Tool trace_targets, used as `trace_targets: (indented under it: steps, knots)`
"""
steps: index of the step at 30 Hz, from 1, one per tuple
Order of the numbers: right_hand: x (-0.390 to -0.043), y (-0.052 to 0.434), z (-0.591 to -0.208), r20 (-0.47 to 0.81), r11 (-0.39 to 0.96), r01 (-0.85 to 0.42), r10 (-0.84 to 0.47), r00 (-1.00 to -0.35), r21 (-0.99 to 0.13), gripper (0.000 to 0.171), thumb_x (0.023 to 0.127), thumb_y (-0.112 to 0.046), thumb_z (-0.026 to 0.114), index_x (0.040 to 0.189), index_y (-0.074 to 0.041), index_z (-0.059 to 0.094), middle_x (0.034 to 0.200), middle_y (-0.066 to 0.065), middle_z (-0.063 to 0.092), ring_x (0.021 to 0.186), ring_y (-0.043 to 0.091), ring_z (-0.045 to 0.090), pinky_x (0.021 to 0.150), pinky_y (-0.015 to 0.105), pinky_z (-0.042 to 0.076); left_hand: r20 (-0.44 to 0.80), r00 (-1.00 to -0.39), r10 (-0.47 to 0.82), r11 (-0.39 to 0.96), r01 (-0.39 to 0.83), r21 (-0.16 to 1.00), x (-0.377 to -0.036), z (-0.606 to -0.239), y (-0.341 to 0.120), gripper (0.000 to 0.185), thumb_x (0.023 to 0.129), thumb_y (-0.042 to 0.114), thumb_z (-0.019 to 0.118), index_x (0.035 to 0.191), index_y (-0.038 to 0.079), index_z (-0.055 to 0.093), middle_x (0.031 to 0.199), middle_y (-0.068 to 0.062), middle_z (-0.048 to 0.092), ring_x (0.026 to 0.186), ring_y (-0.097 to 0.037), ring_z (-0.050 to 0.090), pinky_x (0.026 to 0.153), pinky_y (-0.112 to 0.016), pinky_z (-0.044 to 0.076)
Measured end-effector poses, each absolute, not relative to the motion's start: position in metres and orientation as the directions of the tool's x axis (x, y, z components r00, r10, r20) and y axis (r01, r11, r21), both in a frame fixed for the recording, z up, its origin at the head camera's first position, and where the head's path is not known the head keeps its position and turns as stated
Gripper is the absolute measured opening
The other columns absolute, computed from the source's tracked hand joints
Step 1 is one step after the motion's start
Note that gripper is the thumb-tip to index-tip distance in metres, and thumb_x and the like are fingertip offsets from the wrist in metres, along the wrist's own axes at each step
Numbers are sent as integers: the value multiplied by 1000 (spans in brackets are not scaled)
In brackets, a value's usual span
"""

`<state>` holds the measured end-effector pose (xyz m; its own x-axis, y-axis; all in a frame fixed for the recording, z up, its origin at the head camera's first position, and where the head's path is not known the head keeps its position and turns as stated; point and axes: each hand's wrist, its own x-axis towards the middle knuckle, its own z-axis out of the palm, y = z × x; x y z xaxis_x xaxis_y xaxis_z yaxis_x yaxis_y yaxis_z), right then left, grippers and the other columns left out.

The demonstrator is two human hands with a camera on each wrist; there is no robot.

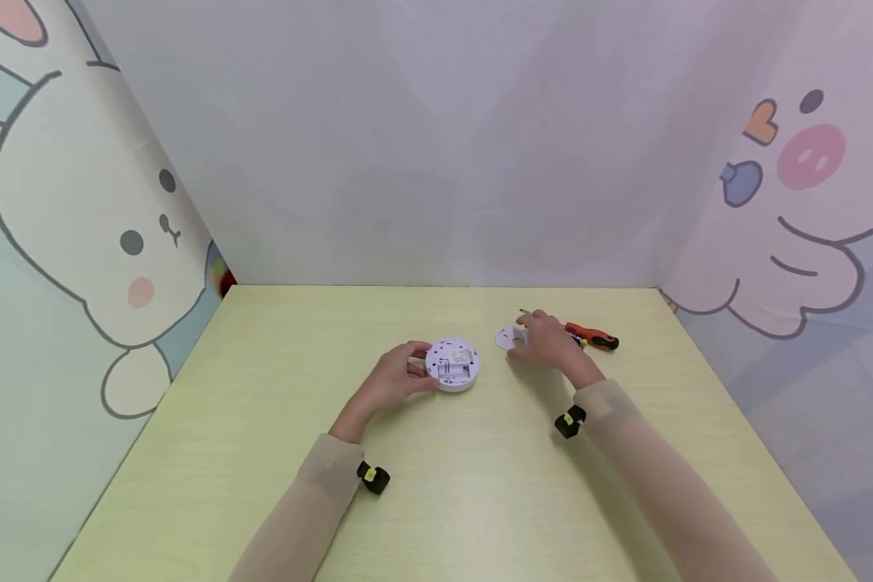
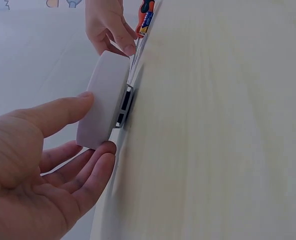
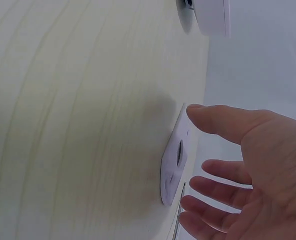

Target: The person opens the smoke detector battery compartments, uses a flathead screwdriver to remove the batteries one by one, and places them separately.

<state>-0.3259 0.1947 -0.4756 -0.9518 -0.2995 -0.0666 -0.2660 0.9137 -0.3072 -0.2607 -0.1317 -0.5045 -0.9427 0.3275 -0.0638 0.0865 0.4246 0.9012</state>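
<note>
A round white device (image 1: 453, 365) lies on the pale yellow-green table (image 1: 480, 485) with its open back facing up. My left hand (image 1: 418, 368) grips its left rim; in the left wrist view the thumb and fingertips of that hand (image 2: 97, 125) pinch the device (image 2: 105, 100). A thin white cover plate (image 1: 508, 338) lies flat to its right. My right hand (image 1: 527, 335) hovers over it with fingers spread. In the right wrist view the thumb of this hand (image 3: 198, 160) touches the edge of the plate (image 3: 173, 165). An orange-handled screwdriver (image 1: 592, 337) lies just beyond.
Cartoon-printed panels wall in the table on the left, back and right. The screwdriver (image 2: 146, 17) shows behind the right hand (image 2: 110, 25), and its thin shaft (image 3: 177, 220) runs under my right fingers. The device (image 3: 213, 17) sits at the frame's top.
</note>
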Motion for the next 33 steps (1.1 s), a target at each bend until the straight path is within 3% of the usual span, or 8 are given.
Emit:
trace_targets:
  steps: [8, 16, 33]
  knots:
    - [-329, 185, -480, -103, 941, -233, -265, -959, -247, 73, 92, -36, 77, 145, 8, 55, 148, 32, 52, 136, 54, 50, 114, 64, 42, -69, -942, 329, 427, 83, 901, -261, -505, -132, 72, 90, 13, 87, 153, 10, 53, 139, -7, 63, 109, -18, 70, 93, -34, 60]
    - [-332, 183, -475, -135, 947, -227, -262, -956, -228, 61, 93, -33, 75, 133, 12, 63, 133, 29, 61, 123, 46, 57, 109, 60, 46, -74, -943, 325, 416, 73, 906, -261, -503, -132, 72, 89, 14, 88, 152, 9, 53, 138, -8, 63, 109, -18, 70, 93, -34, 60]
    - [-331, 190, -473, -126, 927, -193, -244, -962, -321, 61, 91, -33, 81, 130, 10, 66, 126, 26, 67, 108, 34, 62, 99, 51, 53, -77, -943, 323, 435, 76, 897, -263, -504, -130, 73, 89, 11, 88, 152, 8, 53, 138, -9, 64, 108, -18, 71, 94, -34, 60]
